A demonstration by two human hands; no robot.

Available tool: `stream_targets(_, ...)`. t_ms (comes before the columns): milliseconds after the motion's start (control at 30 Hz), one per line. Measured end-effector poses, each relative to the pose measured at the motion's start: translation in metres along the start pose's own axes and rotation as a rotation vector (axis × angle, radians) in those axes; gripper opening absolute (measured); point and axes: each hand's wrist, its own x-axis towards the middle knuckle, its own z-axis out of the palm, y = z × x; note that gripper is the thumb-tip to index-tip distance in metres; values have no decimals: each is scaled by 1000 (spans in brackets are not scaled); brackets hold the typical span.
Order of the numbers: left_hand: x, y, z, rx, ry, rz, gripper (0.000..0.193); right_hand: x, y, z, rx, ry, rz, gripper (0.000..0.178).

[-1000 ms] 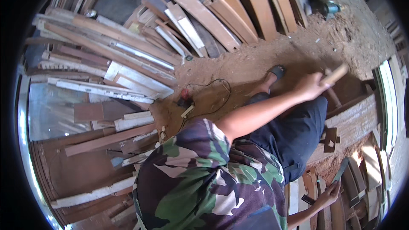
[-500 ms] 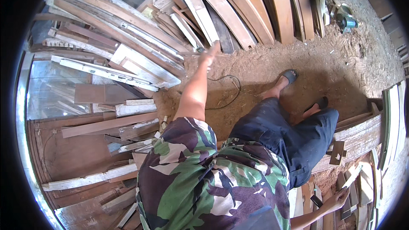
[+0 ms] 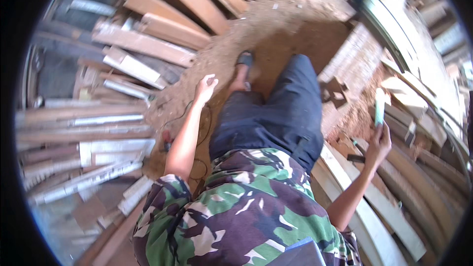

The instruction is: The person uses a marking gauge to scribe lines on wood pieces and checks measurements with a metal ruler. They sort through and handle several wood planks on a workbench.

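My left hand (image 3: 206, 88) is raised over the dirt floor beside my left leg. Its fingers are loosely bent and apart, with nothing seen in them. Over on the right, my right hand (image 3: 379, 143) is closed around the lower end of a short, pale, greenish stick (image 3: 380, 108). The stick points up and away from me; blur and glare hide its exact kind. A brown notched wooden piece (image 3: 335, 92) lies left of that stick, on a wide pale timber (image 3: 351, 54).
Stacked planks (image 3: 148, 44) fan out along the left and far left. Long boards (image 3: 364, 207) lie close to my right forearm. A thin black cord (image 3: 209, 123) loops on the dirt floor (image 3: 276, 0) near my left forearm, beside a blurred red object (image 3: 166, 137).
My view has swung to the right. My left hand has drawn back from the plank ends toward my legs. My right hand has come up, still holding the pale stick.
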Motion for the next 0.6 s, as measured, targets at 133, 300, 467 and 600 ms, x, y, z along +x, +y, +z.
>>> stream_targets(133,-40,196,69,115,-22,640,43,-21,-10,-18,23,25,88,28)
stream_targets(300,-107,342,151,211,-420,904,68,-45,9,-22,-22,69,143,29)
stream_targets(467,-115,364,243,731,-232,1386,91,-71,7,-30,-4,67,214,28)
stream_targets(600,-119,389,264,975,-429,1241,75,-84,17,-32,-10,66,256,27)
